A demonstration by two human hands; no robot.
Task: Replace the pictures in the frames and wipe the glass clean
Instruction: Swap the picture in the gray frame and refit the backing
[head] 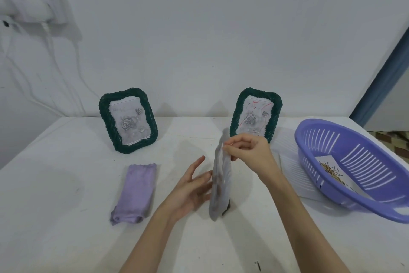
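In the centre of the picture the right hand (247, 151) is pinching the top edge of a picture (220, 175) held edge-on, while the left hand (190, 186), fingers spread, is touching its side. It is looking light, thin and bendy, so I judge the edges are best to hold. Blur is hiding its print, and something dark at its lower end is not clear.
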